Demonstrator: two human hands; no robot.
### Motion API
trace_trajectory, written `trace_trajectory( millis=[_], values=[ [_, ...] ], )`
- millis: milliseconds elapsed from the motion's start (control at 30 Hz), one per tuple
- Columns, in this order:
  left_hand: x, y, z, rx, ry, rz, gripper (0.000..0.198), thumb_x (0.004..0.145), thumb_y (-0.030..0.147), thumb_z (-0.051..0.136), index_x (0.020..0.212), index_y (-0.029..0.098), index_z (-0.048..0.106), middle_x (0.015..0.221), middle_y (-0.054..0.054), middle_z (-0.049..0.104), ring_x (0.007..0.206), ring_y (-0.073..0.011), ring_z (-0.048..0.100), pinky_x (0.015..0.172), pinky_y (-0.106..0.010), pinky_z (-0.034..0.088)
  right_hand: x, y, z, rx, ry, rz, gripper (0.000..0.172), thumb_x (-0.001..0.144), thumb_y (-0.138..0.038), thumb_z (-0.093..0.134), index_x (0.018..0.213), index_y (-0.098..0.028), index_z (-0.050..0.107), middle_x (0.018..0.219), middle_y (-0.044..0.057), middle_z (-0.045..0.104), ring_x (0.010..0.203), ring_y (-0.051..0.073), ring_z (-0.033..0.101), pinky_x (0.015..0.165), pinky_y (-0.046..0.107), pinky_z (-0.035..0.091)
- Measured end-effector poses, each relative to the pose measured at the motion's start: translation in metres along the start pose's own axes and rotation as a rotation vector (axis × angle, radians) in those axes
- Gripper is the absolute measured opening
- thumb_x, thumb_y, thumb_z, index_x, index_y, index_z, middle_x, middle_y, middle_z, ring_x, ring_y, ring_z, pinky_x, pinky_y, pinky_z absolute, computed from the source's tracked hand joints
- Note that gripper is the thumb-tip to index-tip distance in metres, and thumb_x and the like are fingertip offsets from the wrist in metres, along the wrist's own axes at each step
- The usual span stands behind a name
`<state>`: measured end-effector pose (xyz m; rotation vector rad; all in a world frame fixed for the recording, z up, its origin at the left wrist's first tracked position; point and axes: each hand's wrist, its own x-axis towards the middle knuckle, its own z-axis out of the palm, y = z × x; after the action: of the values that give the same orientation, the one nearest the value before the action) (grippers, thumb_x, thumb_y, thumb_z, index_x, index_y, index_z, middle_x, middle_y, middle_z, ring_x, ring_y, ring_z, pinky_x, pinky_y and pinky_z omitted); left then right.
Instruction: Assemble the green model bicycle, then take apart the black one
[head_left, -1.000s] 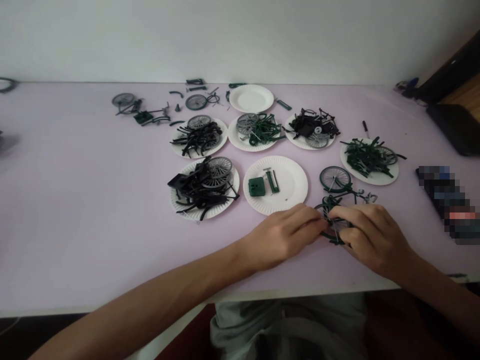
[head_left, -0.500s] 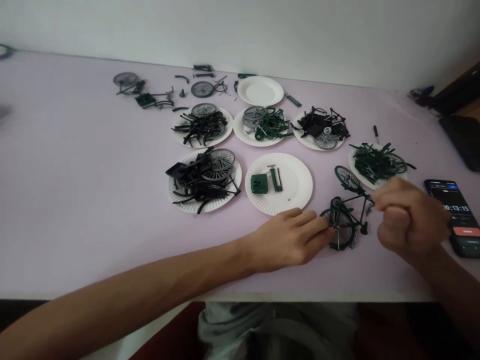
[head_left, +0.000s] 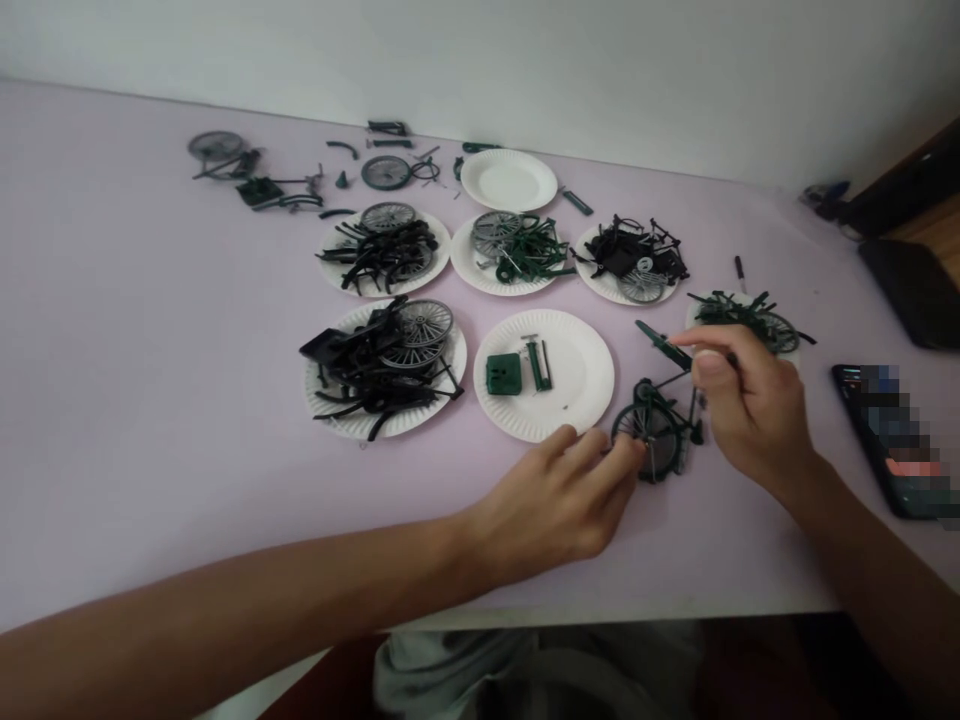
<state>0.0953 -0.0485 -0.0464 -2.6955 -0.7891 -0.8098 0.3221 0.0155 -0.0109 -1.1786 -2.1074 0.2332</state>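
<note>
A small dark green model bicycle (head_left: 651,428) stands at the table's right front, its spoked rear wheel towards me. My left hand (head_left: 564,490) pinches that rear wheel near its hub with thumb and fingertips. At the other end, my right hand (head_left: 754,410) is closed around the front of the bicycle by the handlebar, which its fingers hide. Its index fingertip reaches the front wheel (head_left: 658,342), seen nearly edge-on. Left of the bicycle, a paper plate (head_left: 589,375) carries a green square part (head_left: 503,374) and a green pump-like part (head_left: 538,365).
Paper plates hold piles of black parts (head_left: 382,370), green parts (head_left: 529,250) and mixed dark parts (head_left: 634,255). Another plate of green parts (head_left: 750,318) lies behind my right hand. Loose pieces and a small wheel (head_left: 386,172) lie at the back. A phone (head_left: 892,440) lies at the right.
My right hand has come down and left onto the front of the bicycle. The front wheel has turned from broadside to nearly edge-on. My left hand stays on the rear wheel.
</note>
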Motion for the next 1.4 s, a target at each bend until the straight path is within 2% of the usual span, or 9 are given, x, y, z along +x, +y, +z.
trace_trajectory(
  millis=[133,200,333,400,567,700,933,1133,1400],
  values=[
    [0.002,-0.01,0.0,0.001,-0.028,0.023,0.024,0.101,0.011,0.056,0.118,0.0,0.069,0.099,-0.011,0.073,0.074,-0.0195,0.065,0.062,-0.033,0.054,-0.013,-0.001,-0.002,0.189,0.005,0.105,0.014,0.106,-0.03,0.049,0.115,-0.025,0.057,0.072,-0.003,0.051,0.058,0.014,0.049,0.053,0.03,0.041],
    [0.001,-0.012,0.0,-0.019,-0.018,0.041,0.024,0.1,0.009,0.057,0.118,-0.001,0.068,0.1,-0.013,0.074,0.076,-0.0207,0.068,0.063,-0.033,0.056,-0.016,-0.005,-0.004,0.2,0.03,0.098,0.009,0.104,-0.025,0.052,0.111,-0.025,0.058,0.076,-0.002,0.054,0.062,0.014,0.052,0.056,0.03,0.043],
    [0.0,-0.013,0.001,-0.04,0.001,0.044,0.023,0.1,0.008,0.056,0.117,-0.002,0.068,0.1,-0.014,0.075,0.079,-0.022,0.07,0.065,-0.033,0.059,-0.012,-0.018,-0.012,0.302,-0.017,-0.135,0.02,0.093,-0.008,0.064,0.108,-0.022,0.064,0.097,0.005,0.069,0.093,0.02,0.067,0.081,0.037,0.055],
    [0.0,-0.012,0.0,-0.032,0.001,0.036,0.023,0.1,0.008,0.056,0.117,-0.001,0.068,0.098,-0.013,0.075,0.079,-0.0221,0.07,0.064,-0.034,0.059,-0.01,-0.025,-0.015,0.38,-0.034,-0.217,0.029,0.086,-0.001,0.07,0.108,-0.02,0.068,0.102,0.007,0.072,0.098,0.023,0.07,0.086,0.041,0.057],
    [0.001,-0.008,-0.001,-0.001,-0.027,0.039,0.021,0.1,0.009,0.055,0.113,0.001,0.07,0.103,-0.013,0.074,0.076,-0.0213,0.069,0.063,-0.034,0.058,-0.011,-0.027,-0.015,0.448,-0.034,-0.151,0.032,0.081,0.002,0.076,0.104,-0.02,0.073,0.092,0.004,0.076,0.086,0.02,0.072,0.074,0.036,0.058],
    [0.001,-0.008,-0.003,0.008,-0.042,0.037,0.021,0.1,0.008,0.056,0.113,0.002,0.07,0.104,-0.012,0.074,0.079,-0.0218,0.07,0.063,-0.034,0.057,-0.01,-0.021,-0.012,0.417,-0.027,-0.174,0.029,0.081,0.0,0.077,0.102,-0.02,0.073,0.091,0.003,0.076,0.084,0.019,0.072,0.076,0.035,0.059],
    [0.001,-0.009,-0.004,-0.02,-0.046,0.024,0.021,0.1,0.008,0.054,0.113,0.002,0.07,0.099,-0.011,0.073,0.078,-0.0221,0.069,0.062,-0.034,0.056,-0.01,-0.021,-0.014,0.211,-0.122,-0.27,0.023,0.083,-0.005,0.077,0.1,-0.018,0.07,0.091,0.005,0.079,0.084,0.017,0.075,0.075,0.027,0.06],
    [0.002,-0.01,-0.003,-0.038,-0.046,0.015,0.022,0.101,0.01,0.055,0.116,0.001,0.069,0.098,-0.011,0.073,0.076,-0.0212,0.068,0.061,-0.034,0.055,-0.009,-0.02,-0.017,0.227,-0.095,-0.279,0.022,0.083,-0.005,0.077,0.098,-0.019,0.069,0.087,0.003,0.078,0.082,0.017,0.076,0.075,0.028,0.061],
    [0.002,-0.011,-0.003,-0.072,-0.056,0.011,0.021,0.1,0.01,0.057,0.113,0.001,0.07,0.096,-0.011,0.072,0.075,-0.0213,0.067,0.06,-0.034,0.054,-0.008,-0.02,-0.014,0.243,-0.133,-0.292,0.024,0.084,-0.004,0.077,0.101,-0.019,0.067,0.086,0.004,0.079,0.082,0.018,0.077,0.072,0.029,0.062]
  ],
)
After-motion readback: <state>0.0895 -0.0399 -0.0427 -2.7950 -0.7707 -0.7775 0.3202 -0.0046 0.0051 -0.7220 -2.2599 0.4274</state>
